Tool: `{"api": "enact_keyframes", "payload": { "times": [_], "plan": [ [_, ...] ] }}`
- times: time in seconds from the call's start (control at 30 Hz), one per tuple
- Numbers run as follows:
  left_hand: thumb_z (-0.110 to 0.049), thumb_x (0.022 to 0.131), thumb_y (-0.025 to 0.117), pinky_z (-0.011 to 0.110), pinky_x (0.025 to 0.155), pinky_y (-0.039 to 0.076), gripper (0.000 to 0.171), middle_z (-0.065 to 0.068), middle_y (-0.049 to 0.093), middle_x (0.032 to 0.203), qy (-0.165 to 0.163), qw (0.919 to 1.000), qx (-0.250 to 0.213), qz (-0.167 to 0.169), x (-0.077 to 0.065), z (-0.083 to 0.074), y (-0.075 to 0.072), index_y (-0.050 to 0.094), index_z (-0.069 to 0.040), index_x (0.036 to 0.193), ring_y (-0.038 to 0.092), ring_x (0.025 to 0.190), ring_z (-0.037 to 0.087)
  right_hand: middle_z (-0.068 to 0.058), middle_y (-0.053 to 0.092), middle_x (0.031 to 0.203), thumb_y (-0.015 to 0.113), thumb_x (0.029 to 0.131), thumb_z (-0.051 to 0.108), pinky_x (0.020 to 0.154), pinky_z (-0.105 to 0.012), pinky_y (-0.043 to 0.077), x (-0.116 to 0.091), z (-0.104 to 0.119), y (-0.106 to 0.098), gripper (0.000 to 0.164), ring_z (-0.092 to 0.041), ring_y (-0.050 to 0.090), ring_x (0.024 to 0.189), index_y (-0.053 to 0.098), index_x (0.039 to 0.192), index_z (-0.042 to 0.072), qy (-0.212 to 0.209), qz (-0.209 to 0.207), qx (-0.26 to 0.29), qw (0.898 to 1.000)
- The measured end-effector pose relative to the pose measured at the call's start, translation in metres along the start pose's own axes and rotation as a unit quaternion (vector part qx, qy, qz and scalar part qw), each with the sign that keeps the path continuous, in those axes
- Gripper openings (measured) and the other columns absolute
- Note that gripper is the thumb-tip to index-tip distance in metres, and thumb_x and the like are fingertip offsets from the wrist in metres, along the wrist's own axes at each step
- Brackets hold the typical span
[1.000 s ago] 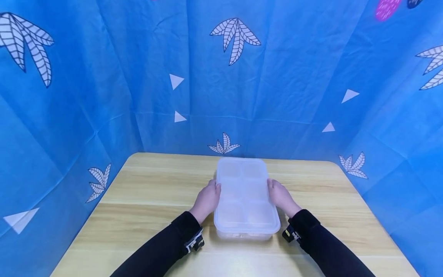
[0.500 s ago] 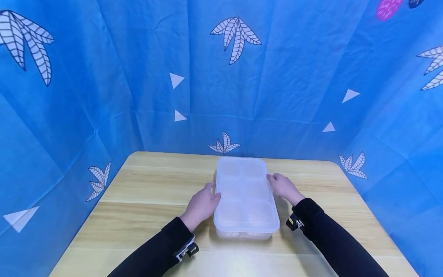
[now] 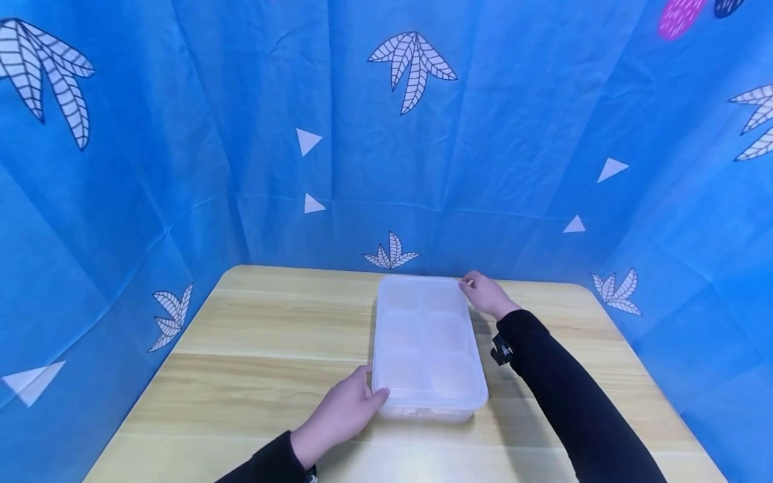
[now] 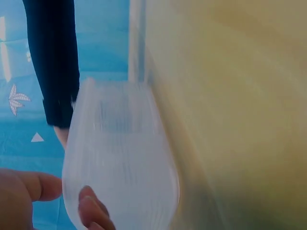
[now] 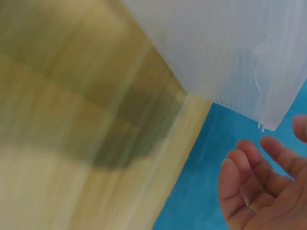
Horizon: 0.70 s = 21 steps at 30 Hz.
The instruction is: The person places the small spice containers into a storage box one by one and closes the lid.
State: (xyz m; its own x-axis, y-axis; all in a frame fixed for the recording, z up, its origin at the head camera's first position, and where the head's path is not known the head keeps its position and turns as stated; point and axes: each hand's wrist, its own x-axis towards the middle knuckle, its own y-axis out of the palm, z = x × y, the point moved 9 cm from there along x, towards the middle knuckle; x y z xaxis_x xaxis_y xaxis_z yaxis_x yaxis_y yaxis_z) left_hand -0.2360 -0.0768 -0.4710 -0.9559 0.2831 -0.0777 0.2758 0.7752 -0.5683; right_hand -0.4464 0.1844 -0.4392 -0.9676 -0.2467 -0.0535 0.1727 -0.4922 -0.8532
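Observation:
A translucent white plastic storage box with a lid lies lengthwise on the table, and several square compartments show faintly through its top. My left hand is at its near left corner. The thumb lies at the lid's edge, and in the left wrist view the fingertips are in front of the box's side wall. My right hand is by the far right corner. In the right wrist view its fingers are loosely bent beside the box's corner, with a small gap visible.
The box stands on a light wooden table with rounded far corners. A blue cloth printed with white leaves and triangles hangs behind it and along both sides. The box's far end is close to the table's back edge.
My left hand has slid along the box's left side toward the near corner. The right hand has moved up the right side to the far corner. The box stays in place.

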Motion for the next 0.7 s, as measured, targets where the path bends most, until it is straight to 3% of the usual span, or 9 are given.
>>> {"api": "enact_keyframes", "payload": {
  "times": [0.2,0.4,0.7],
  "plan": [
    [-0.033,0.101,0.057,0.028,0.054,0.043,0.068,0.000,0.062,0.067,-0.001,0.9973,-0.073,0.002,-0.003,0.002,0.004,0.035,0.014,0.145,0.055,0.054,0.015,-0.023,0.064,0.122,0.038,0.108,0.031,0.094,-0.050,0.046,0.014,0.003,0.005,0.045,-0.038,0.060,0.112,0.049,0.139,0.001,0.000,0.036,-0.035,0.999],
    [-0.027,0.099,0.062,0.027,0.054,0.050,0.070,0.007,0.068,0.074,-0.016,0.9856,-0.168,-0.002,-0.002,0.007,0.007,0.032,0.015,0.145,0.065,0.062,0.022,-0.025,0.054,0.139,0.036,0.109,0.023,0.105,-0.053,0.040,0.022,0.006,0.013,0.041,-0.044,0.050,0.129,0.049,0.143,0.002,-0.003,0.044,-0.060,0.997],
    [-0.013,0.097,0.063,0.037,0.062,0.059,0.063,0.015,0.071,0.075,-0.018,0.9742,-0.225,-0.005,0.001,0.008,0.002,0.034,0.022,0.140,0.069,0.063,0.021,-0.028,0.052,0.140,0.037,0.108,0.013,0.108,-0.053,0.038,0.022,0.011,0.011,0.039,-0.045,0.046,0.131,0.051,0.138,-0.006,-0.031,0.043,-0.084,0.995]
  ]
}}
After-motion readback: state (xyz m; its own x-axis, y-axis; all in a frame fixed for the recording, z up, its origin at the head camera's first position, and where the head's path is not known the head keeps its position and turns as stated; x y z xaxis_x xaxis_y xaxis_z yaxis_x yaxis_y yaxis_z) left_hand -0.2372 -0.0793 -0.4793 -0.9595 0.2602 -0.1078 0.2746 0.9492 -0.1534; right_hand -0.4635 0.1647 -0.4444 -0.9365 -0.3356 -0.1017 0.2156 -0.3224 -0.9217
